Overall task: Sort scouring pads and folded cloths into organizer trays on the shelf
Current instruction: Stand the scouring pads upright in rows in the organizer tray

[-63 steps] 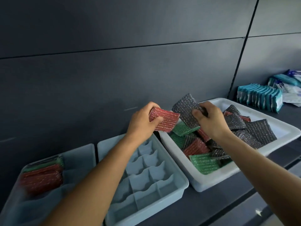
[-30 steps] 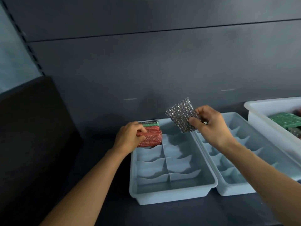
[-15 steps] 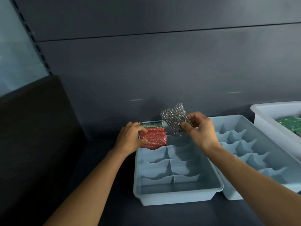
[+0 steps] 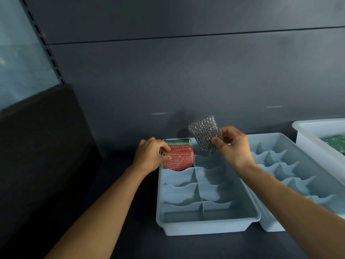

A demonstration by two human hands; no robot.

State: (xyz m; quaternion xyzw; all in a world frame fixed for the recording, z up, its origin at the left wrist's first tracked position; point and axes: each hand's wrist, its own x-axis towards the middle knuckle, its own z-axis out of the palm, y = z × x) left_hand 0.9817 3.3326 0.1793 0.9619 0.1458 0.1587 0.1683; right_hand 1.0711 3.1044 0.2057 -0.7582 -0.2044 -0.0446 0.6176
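Note:
A light blue organizer tray (image 4: 205, 224) with wavy dividers stands on the dark shelf in front of me. Its far left compartment holds upright scouring pads, red ones (image 4: 180, 160) in front and a green pad (image 4: 178, 143) behind. My left hand (image 4: 150, 157) grips the left end of the front red pad, pressing it into that compartment. My right hand (image 4: 233, 145) holds a silver scouring pad (image 4: 204, 132) pinched by its lower right corner, raised above the tray's far right compartment.
A second blue divider tray (image 4: 291, 141) sits right of the first, touching it. A white bin (image 4: 313, 128) with green pads (image 4: 336, 143) is at the far right edge. A dark panel (image 4: 43, 146) walls the left side. The grey shelf back rises behind.
My left hand has carried a red pad from the white bin to the tray's far left compartment and pushed it in. The right hand brought the silver pad over the tray.

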